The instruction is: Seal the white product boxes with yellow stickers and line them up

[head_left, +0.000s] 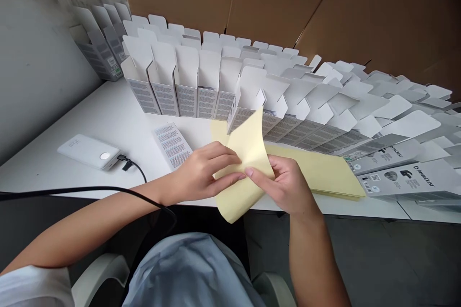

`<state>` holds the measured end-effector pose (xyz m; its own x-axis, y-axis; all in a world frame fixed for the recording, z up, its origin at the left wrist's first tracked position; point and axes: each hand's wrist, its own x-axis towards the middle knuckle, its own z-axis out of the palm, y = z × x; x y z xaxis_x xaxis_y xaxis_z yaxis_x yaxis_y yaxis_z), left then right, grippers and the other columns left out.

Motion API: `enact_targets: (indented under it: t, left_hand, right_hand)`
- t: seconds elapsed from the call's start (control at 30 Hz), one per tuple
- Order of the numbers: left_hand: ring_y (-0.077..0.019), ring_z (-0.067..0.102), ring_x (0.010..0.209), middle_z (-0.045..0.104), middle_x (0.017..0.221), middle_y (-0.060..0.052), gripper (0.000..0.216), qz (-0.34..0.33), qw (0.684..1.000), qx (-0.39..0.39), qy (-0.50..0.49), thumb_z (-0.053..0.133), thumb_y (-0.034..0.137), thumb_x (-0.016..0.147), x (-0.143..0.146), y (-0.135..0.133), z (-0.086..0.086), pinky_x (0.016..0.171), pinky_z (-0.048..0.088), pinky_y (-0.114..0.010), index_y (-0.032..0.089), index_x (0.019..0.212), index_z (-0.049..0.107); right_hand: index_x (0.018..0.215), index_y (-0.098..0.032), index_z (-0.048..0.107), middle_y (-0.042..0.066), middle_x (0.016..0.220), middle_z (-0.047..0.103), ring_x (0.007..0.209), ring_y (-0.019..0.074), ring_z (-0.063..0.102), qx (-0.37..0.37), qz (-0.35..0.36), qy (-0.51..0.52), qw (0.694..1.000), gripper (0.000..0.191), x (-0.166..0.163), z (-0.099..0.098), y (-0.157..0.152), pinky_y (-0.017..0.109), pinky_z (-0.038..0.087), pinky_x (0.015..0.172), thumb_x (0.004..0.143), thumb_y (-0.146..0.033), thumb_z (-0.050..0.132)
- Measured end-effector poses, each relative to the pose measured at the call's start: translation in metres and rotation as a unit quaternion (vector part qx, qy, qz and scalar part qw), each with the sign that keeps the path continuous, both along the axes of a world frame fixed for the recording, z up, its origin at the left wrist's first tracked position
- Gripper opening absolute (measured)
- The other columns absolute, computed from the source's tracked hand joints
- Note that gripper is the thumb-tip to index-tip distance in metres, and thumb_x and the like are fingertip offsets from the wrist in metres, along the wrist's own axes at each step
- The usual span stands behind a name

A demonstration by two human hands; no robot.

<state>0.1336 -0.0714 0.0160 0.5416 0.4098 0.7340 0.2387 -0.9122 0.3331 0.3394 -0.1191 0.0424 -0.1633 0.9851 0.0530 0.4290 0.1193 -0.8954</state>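
Note:
A pale yellow sheet of paper is bent between my two hands over the table's front edge. My left hand pinches it from the left, thumb and fingers near its middle. From the right, my right hand grips the same sheet, thumb on top and fingers behind it. Behind and right of my hands lies a stack of yellow paper on the table, partly covered. Close to my left wrist, a printed white box lies flat.
Rows of upright white cartons with raised flaps fill the back and right of the table. A white power bank lies at left, with a black cable crossing over my left forearm. Brown cardboard stands behind.

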Motion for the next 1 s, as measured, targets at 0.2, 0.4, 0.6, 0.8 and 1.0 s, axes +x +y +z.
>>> enact_targets:
  t: [0.2, 0.4, 0.6, 0.8, 1.0]
  left_hand:
    - [-0.0003, 0.06, 0.075, 0.068, 0.084, -0.004, 0.024, -0.011, 0.987, -0.159, -0.021, 0.067, 0.033, 0.084, 0.001, -0.001, 0.001, 0.068, 0.049, -0.009, 0.011, 0.09, 0.072]
    - [-0.0002, 0.06, 0.075, 0.069, 0.084, -0.004, 0.029, -0.058, 0.954, -0.293, 0.031, 0.064, 0.039, 0.086, -0.006, 0.002, 0.003, 0.063, 0.045, -0.008, 0.013, 0.092, 0.074]
    - [-0.0006, 0.06, 0.077, 0.069, 0.088, -0.006, 0.026, -0.109, 0.939, -0.321, 0.053, 0.059, 0.032, 0.09, -0.01, 0.007, 0.006, 0.071, 0.047, -0.009, 0.011, 0.094, 0.074]
    - [-0.001, 0.061, 0.079, 0.069, 0.088, -0.006, 0.026, -0.108, 0.951, -0.284, 0.059, 0.056, 0.029, 0.091, -0.012, 0.007, 0.005, 0.072, 0.047, -0.01, 0.011, 0.096, 0.074]
    - [-0.0009, 0.061, 0.081, 0.069, 0.09, -0.005, 0.026, -0.091, 0.96, -0.258, 0.058, 0.056, 0.03, 0.091, -0.012, 0.006, 0.0, 0.075, 0.048, -0.01, 0.012, 0.098, 0.073]
  right_hand:
    - [0.069, -0.018, 0.045, -0.002, 0.063, 0.04, 0.057, 0.0094, 0.036, 0.114, 0.089, -0.143, 0.979, 0.023, -0.002, 0.008, 0.001, 0.024, 0.029, 0.051, 0.09, -0.025, 0.054]
    - [0.067, -0.02, 0.02, -0.004, 0.06, 0.029, 0.054, 0.0085, 0.027, 0.191, 0.148, -0.222, 0.944, 0.035, -0.003, 0.017, 0.007, 0.025, 0.026, 0.053, 0.086, -0.015, 0.049]
    - [0.066, -0.021, 0.019, -0.004, 0.058, 0.026, 0.053, 0.0091, 0.024, 0.166, 0.169, -0.254, 0.938, 0.033, -0.003, 0.022, 0.011, 0.026, 0.024, 0.052, 0.083, -0.017, 0.047]
    - [0.066, -0.02, 0.019, -0.005, 0.058, 0.026, 0.053, 0.0088, 0.024, 0.166, 0.163, -0.257, 0.938, 0.033, -0.005, 0.022, 0.013, 0.025, 0.025, 0.052, 0.082, -0.016, 0.048]
    - [0.065, -0.02, 0.018, -0.004, 0.058, 0.024, 0.053, 0.0082, 0.024, 0.167, 0.146, -0.24, 0.945, 0.038, -0.004, 0.018, 0.013, 0.026, 0.022, 0.049, 0.083, -0.019, 0.052]
